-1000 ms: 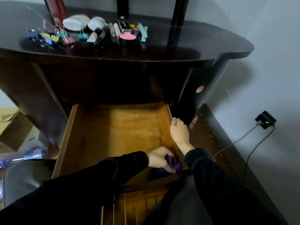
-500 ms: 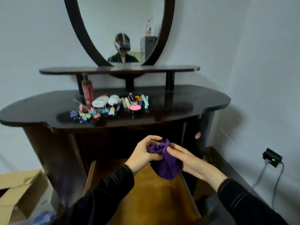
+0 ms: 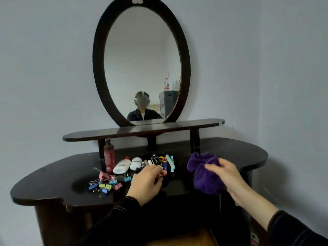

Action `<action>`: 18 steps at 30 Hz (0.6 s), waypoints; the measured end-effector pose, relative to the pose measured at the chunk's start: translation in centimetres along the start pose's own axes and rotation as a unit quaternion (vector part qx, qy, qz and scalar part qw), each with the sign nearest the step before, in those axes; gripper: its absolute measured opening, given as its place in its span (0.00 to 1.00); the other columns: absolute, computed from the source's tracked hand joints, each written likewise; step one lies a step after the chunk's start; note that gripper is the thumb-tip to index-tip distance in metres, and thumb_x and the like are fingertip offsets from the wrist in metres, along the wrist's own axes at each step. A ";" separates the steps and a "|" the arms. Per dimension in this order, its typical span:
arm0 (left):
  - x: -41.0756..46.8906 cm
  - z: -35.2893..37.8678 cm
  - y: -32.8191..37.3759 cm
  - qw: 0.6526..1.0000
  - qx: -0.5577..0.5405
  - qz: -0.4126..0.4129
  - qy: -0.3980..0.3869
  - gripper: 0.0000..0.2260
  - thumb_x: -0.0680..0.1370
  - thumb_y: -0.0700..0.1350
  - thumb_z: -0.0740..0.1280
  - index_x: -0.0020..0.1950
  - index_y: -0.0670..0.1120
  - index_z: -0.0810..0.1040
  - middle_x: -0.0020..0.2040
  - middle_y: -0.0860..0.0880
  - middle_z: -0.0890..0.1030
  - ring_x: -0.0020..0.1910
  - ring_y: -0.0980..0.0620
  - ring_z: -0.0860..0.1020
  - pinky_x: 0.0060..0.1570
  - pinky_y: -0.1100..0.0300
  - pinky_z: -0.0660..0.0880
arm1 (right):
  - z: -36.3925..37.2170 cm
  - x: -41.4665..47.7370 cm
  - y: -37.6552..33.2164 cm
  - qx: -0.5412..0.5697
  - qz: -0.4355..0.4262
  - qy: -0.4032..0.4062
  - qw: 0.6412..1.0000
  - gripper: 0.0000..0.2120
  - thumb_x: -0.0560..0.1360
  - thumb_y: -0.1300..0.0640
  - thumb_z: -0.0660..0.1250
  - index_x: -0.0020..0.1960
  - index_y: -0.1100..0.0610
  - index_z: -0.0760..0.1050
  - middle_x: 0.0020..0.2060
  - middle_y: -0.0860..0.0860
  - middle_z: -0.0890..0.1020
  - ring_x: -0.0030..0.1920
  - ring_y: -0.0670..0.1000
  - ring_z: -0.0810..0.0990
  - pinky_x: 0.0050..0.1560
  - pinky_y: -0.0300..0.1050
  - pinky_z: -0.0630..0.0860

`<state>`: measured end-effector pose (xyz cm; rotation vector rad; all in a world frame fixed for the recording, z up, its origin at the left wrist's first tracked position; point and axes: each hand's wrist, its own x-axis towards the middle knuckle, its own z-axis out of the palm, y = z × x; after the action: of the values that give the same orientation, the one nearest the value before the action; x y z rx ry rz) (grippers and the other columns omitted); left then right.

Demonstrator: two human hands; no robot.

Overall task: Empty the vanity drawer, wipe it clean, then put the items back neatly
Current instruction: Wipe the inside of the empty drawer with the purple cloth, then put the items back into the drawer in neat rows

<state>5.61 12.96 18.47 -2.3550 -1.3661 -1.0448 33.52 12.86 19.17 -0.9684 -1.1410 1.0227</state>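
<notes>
Head view: right hand (image 3: 229, 176) grips purple cloth (image 3: 205, 180); left hand (image 3: 145, 183) curls over toiletries (image 3: 122, 166), hold unclear.

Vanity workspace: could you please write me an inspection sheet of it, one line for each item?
Surface: dark glossy vanity top, things grouped on its left and middle.
Job's things: purple cloth, bunched; wooden drawer pulled out below, only a strip shows.
Clutter: coloured binder clips in a heap; red bottle upright; white tube lying; small cosmetics in a row.
Hands: right hand grips the cloth; left hand over the cosmetics, fingers curled, whether it holds anything is unclear.
Cables: nothing seen.
Surroundings: oval mirror, narrow shelf under it, plain wall.
</notes>
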 end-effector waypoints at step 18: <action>2.1 2.8 -3.9 0.998 0.045 0.024 0.032 0.10 0.78 0.61 0.65 0.46 0.56 0.77 0.42 0.60 0.71 0.45 0.59 0.69 0.41 0.71 0.65 | 1.2 11.7 4.6 -0.676 -0.043 -0.045 0.734 0.25 0.83 0.44 0.55 0.78 0.50 0.61 0.78 0.56 0.64 0.76 0.62 0.62 0.75 0.60 0.63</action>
<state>4.34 17.94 17.29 -2.2595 -1.2986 -1.0146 33.11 25.35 17.72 -1.9501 -2.0220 -0.0457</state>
